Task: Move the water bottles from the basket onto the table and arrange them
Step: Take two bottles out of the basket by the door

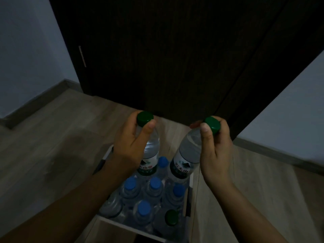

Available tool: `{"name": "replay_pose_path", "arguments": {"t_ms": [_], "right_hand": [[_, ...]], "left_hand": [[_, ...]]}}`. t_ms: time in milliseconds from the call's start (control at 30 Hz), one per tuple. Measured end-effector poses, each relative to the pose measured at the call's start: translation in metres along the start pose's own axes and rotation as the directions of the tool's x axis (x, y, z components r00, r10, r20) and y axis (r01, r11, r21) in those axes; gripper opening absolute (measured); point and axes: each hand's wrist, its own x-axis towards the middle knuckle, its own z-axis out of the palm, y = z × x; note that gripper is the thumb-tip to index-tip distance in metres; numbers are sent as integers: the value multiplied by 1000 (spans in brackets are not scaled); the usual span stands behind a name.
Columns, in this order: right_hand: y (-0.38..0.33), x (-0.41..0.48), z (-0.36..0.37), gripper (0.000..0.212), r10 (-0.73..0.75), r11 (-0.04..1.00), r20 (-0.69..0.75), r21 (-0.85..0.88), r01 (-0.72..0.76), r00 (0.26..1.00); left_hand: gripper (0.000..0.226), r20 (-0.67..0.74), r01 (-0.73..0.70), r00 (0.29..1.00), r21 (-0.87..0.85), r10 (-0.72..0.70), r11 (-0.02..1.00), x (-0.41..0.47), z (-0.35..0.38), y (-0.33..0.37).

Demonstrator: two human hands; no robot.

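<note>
A white basket (122, 224) stands on the floor below me, packed with several clear water bottles, most with blue caps (155, 182) and one with a green cap (171, 217). My left hand (133, 142) grips the neck of a green-capped bottle (150, 155), held upright above the basket. My right hand (214, 151) grips the neck of a second green-capped bottle (186, 158), tilted with its base toward the basket. Both bottles carry green and white labels. No table is in view.
A dark wooden door (166, 58) fills the space straight ahead. Pale walls with grey skirting run at left (26, 50) and right (289, 111). Wood-look flooring (52, 137) surrounds the basket. The scene is dim.
</note>
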Motion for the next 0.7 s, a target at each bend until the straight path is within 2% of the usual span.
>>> {"name": "replay_pose_path", "arguments": {"t_ms": [67,167,267,433,533,600,700], "right_hand": [[-3,3,3,16,-11,1000,-22,19,11,1000],[-7,11,6,26,-3,998,-27,70,5,1000],[-14,25,9,19,-4,994,-34,112,8,999],[-40,62,13,7,-29,994,-27,106,32,999],[-75,95,8,7,-11,998,-26,60,12,1000],[-108,117,1,11,-16,1000,-19,4,16,1000],[-171,154,-13,15,-4,999,-13,-39,3,1000]], "left_hand": [[30,22,-34,999,1,34,999,2,3,4],[27,-29,14,1000,23,-13,1000,8,3,10],[26,-67,-7,998,83,13,997,19,2,19],[37,-16,-26,999,121,28,992,42,3,51],[32,-54,41,998,100,-36,994,57,1,91],[44,-71,90,994,123,-81,988,72,-3,128],[41,-88,129,989,69,-122,989,95,-15,198]]}}
